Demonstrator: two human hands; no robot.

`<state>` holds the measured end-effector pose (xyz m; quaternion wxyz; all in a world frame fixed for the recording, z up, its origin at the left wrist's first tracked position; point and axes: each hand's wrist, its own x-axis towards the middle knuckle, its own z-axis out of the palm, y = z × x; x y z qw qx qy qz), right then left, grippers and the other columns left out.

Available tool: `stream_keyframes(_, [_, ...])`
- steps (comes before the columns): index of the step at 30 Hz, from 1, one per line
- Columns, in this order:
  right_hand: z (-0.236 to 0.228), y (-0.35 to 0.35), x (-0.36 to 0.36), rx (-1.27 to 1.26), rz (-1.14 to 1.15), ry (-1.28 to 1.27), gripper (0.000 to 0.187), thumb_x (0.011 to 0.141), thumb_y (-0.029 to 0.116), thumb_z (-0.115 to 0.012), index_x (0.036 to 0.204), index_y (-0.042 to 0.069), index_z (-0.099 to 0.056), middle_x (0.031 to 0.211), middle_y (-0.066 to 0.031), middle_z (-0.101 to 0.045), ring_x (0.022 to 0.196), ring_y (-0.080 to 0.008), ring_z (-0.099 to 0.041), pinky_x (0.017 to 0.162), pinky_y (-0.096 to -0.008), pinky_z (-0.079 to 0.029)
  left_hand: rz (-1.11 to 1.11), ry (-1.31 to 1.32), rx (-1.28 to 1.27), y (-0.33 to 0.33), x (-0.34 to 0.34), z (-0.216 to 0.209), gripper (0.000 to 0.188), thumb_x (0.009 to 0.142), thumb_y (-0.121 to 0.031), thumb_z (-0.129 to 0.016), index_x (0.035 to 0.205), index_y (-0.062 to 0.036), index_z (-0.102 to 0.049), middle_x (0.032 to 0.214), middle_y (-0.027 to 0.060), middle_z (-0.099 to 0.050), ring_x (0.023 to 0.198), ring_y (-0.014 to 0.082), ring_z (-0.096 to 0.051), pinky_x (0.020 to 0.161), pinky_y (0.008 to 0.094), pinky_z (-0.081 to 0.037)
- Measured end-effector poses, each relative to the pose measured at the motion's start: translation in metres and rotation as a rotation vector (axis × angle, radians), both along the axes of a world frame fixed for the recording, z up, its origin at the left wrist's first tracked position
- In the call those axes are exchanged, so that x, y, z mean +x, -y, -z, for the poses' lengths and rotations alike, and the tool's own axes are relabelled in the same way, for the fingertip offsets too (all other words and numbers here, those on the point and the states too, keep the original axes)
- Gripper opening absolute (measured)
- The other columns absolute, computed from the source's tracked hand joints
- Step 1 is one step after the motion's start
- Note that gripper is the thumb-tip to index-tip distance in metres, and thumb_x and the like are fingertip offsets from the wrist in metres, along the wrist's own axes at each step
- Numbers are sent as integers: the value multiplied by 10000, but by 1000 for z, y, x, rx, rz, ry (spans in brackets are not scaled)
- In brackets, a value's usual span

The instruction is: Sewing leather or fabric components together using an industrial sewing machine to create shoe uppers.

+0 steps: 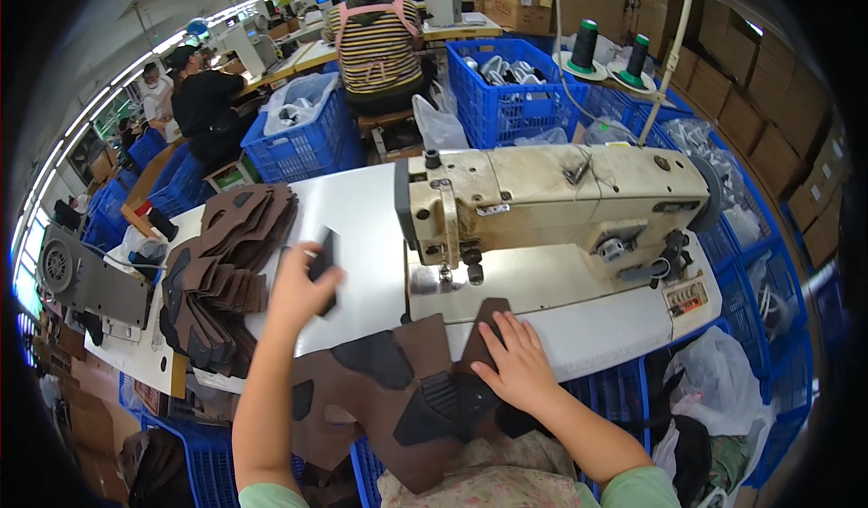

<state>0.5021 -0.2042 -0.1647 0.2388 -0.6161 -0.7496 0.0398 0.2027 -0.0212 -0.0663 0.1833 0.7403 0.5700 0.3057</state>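
Observation:
My left hand (pixel 303 282) is raised over the white table, left of the sewing machine (pixel 551 192), and pinches a small black panel (pixel 326 262). Part of that panel is hidden behind the fingers. Fingers outstretched, my right hand (pixel 517 359) lies flat on the right end of a brown cut panel (pixel 420 343). This panel has black padded patches (pixel 375 360) and a ribbed black patch (pixel 440 401). It hangs over the table's near edge toward my lap. Beside my left hand stands a stack of brown pieces (pixel 244 228) with black patches.
Blue crates (pixel 515 110) with bagged parts stand behind the table, and more line its right side. Two dark thread cones (pixel 585 45) rise behind the machine. A grey motor unit (pixel 90 277) sits at far left. Several people work at tables beyond.

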Motion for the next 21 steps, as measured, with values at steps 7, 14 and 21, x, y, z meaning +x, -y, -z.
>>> stream_keyframes(7, [-1, -26, -21, -30, -122, 61, 553, 906, 408, -582, 1363, 102, -519, 1447, -200, -418, 1370, -364, -357, 1130, -512, -253, 325, -176, -207, 77, 93, 25, 548, 757, -301, -767, 1179, -8, -575, 1198, 197, -567, 1020, 374, -608, 881, 425, -504])
stream_keyframes(14, [1, -25, -21, -22, -92, 57, 535, 893, 362, -603, 1366, 124, -528, 1458, -164, -432, 1368, -325, -377, 1136, -465, -265, 408, -381, -10, 84, 97, 62, 547, 779, -183, -715, 1285, -30, -574, 1389, 189, -490, 1118, 368, -547, 937, 446, -456])
stream_keyframes(21, [1, -28, -13, -14, -107, 34, 540, 883, 354, -615, 1372, 144, -527, 1461, -147, -435, 1365, -318, -383, 1124, -464, -292, 279, -425, 79, 102, 101, 70, 476, 812, -172, -677, 1277, -96, -613, 1410, 121, -515, 1141, 349, -528, 967, 452, -424])
